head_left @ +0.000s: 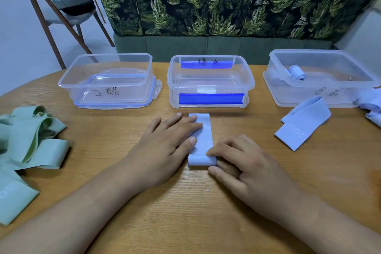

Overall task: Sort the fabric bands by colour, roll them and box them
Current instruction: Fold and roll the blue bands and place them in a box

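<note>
Pale blue band [203, 136] of matte fabric at the centre of a wooden table [185, 212], laid lengthwise from 12 to 6 o'clock. Left hand [171, 144] reaching in from 7 o'clock, palm down, fingers straight and slightly spread, fingertips pressed flat on the far half of the strip, thumb tip against its left edge. Right hand [245, 167] reaching in from 5 o'clock, fingers curled, forefinger laid over a small roll at the strip's near end, thumb tucked just below it. Seemingly pinching that roll, with the roll's right side hidden by the hand. Roll thin and tidy, lying crosswise between the two hands. Rest of the strip smooth and flat on the wood.

Three clear plastic boxes in a row across the far side. Left box [107, 80] at 11 o'clock, standing on a blue-rimmed lid, handwritten marks on its front. Middle box [210, 86] at 12 o'clock, just beyond the strip's far end, bright blue bars front and back. Right box [329, 64] at 1 o'clock, holding a rolled band [296, 72] of the same pale blue.

Loose blue band [303, 123] at 2 o'clock, folded over, printed lettering showing, just in front of the right box. Green bands [31, 136] heaped and looped at 9 o'clock. More pale blue fabric [371, 109] at the table's right edge, 3 o'clock.
</note>
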The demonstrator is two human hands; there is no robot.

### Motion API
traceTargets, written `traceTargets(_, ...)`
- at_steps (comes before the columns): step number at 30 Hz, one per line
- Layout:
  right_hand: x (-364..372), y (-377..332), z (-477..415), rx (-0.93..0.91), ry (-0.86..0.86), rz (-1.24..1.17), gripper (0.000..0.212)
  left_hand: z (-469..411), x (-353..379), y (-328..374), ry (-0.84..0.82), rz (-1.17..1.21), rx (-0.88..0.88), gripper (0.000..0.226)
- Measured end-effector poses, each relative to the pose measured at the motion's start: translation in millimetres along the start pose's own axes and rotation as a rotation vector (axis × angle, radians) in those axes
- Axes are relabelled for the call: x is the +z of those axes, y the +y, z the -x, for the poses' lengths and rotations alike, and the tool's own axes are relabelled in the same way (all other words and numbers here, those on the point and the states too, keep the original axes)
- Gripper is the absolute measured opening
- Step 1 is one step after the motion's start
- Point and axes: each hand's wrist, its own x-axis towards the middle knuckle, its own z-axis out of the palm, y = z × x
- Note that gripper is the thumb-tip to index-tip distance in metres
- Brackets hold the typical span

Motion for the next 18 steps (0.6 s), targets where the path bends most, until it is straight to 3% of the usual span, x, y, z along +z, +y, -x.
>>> traceTargets(5, 1.4, 1.5, -1.3, 0.038, -0.006, 0.020, 0.027, 3.9, -3.8, 3.2, -0.022, -0.007, 0.010, 0.073)
traceTargets(10, -0.2, -2.9, 0.2, 0.063, 0.003, 0.039, 0.039, 0.9, -2.5, 6.3, 0.002, 0.007, -0.025, 0.073)
traceTargets(14, -3.0, -6.3, 1.3, -0.053, 0.046, 0.042, 0.023, -1.1, -0.1, 5.5, 0.027, 0.008, -0.034, 0.063)
traceTargets(18, -1.1, -5.2, 0.1, -0.033, 0.063, 0.043, 0.024, -2.7, 3.4, 2.5, 0.068, 0.027, -0.013, 0.061)
